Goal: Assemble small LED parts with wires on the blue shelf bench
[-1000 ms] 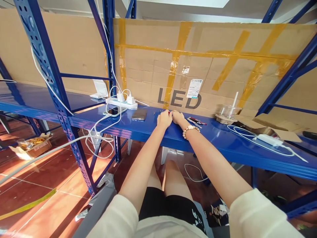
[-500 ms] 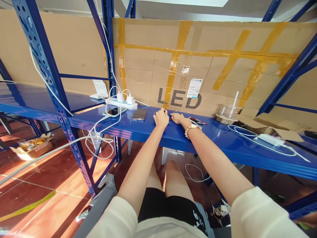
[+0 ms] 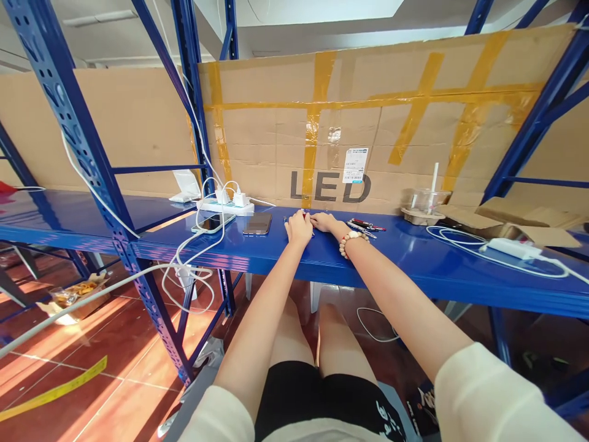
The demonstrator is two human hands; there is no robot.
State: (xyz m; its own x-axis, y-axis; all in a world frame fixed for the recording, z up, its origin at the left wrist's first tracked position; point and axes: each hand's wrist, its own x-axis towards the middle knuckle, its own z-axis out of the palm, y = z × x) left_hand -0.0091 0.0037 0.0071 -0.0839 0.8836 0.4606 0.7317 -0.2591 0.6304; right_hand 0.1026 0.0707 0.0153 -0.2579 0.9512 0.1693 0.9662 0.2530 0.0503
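My left hand (image 3: 299,227) rests on the blue shelf (image 3: 257,250) with its fingers curled, and slim pieces show at its edges, one of them red. Touching or nearly touching it, my right hand (image 3: 324,221) reaches in from the right with bent fingers. What the fingers hold is too small to make out. A beaded bracelet (image 3: 353,239) circles my right wrist. Several pens (image 3: 365,226) lie in a loose group just right of that wrist. To the left of my left hand lies a dark phone (image 3: 257,224).
Further left are a charging phone (image 3: 214,223) and a white power strip (image 3: 225,207) with cables. A plastic cup with a straw (image 3: 427,201), a white adapter (image 3: 514,248) and open cardboard (image 3: 529,221) lie right. A blue upright post (image 3: 92,147) stands left.
The view has tilted up and shifted slightly. My right hand has come closer to my left hand, and their fingertips now meet or nearly meet.
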